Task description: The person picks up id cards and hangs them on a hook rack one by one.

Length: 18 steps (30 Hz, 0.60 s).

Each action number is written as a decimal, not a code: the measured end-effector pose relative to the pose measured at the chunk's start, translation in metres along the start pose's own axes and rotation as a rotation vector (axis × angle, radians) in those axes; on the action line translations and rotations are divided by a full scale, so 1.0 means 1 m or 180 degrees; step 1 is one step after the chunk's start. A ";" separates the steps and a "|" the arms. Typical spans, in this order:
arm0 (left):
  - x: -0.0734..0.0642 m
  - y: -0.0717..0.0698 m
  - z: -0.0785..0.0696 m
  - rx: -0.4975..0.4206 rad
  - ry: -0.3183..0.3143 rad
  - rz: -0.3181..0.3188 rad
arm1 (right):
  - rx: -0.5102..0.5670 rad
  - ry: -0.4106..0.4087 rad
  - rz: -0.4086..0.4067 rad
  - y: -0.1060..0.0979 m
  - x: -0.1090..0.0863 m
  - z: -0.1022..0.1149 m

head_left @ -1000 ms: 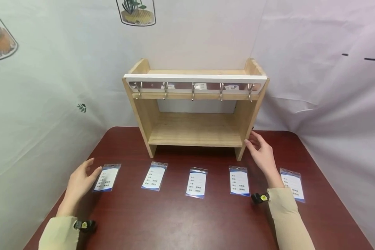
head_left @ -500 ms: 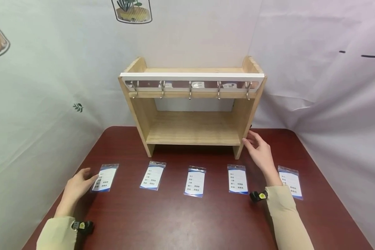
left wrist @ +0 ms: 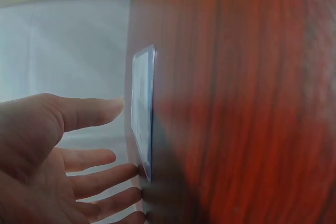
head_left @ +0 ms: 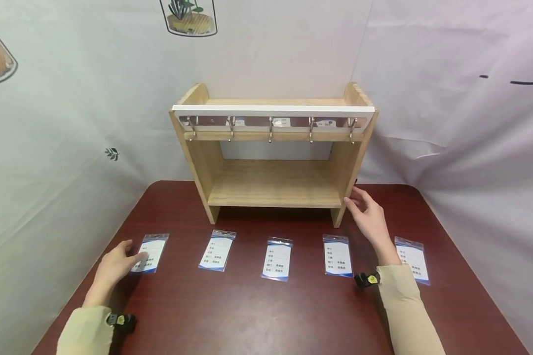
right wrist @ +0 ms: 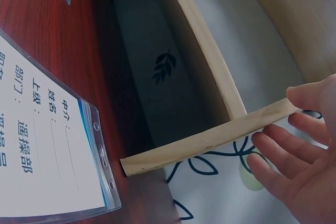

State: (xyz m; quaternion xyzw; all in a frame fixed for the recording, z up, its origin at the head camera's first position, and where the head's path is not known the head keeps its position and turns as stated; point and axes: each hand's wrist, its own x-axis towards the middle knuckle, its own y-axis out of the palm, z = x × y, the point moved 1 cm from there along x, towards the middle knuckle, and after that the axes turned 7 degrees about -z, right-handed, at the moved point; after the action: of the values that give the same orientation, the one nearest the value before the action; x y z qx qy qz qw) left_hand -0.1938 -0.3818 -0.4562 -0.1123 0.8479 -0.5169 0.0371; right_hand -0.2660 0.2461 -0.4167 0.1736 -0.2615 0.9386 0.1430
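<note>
My left hand (head_left: pixel 116 264) hovers beside the leftmost badge (head_left: pixel 156 248), a white card with blue trim in a clear plastic sleeve. Its thumb reaches over the badge in the head view. In the left wrist view the fingers are spread near the badge (left wrist: pixel 142 98) and hold nothing. My right hand (head_left: pixel 369 219) holds the right side panel of a wooden shelf (head_left: pixel 275 182), thumb at the front edge and fingers along the outer side. The same panel (right wrist: pixel 210 142) lies between thumb and fingers in the right wrist view.
Several more badges lie in a row on the dark red table (head_left: pixel 248 315), including a middle badge (head_left: pixel 277 259) and a rightmost badge (head_left: pixel 412 260). A white rail with metal hooks (head_left: pixel 271 129) crosses the shelf's upper front. Printed cloth (head_left: pixel 275 54) hangs behind.
The left hand drew back slightly, then moved right, its thumb now overlapping the leftmost badge more. The right hand stays at the shelf's side panel. The head view shifted a little.
</note>
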 end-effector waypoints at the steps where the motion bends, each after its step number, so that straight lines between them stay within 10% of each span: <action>1: 0.001 0.001 -0.001 0.0014 0.0032 -0.0014 | 0.0001 0.0000 0.0000 0.000 0.000 0.000; 18: 0.010 0.018 -0.023 0.0011 0.0384 -0.0069 | -0.0010 -0.0021 0.0048 -0.001 0.001 0.000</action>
State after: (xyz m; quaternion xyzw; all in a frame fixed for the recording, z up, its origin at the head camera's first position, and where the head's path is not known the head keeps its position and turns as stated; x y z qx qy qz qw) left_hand -0.2104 -0.3560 -0.4605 -0.0901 0.8463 -0.5246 -0.0195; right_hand -0.2666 0.2470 -0.4164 0.1745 -0.2648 0.9387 0.1353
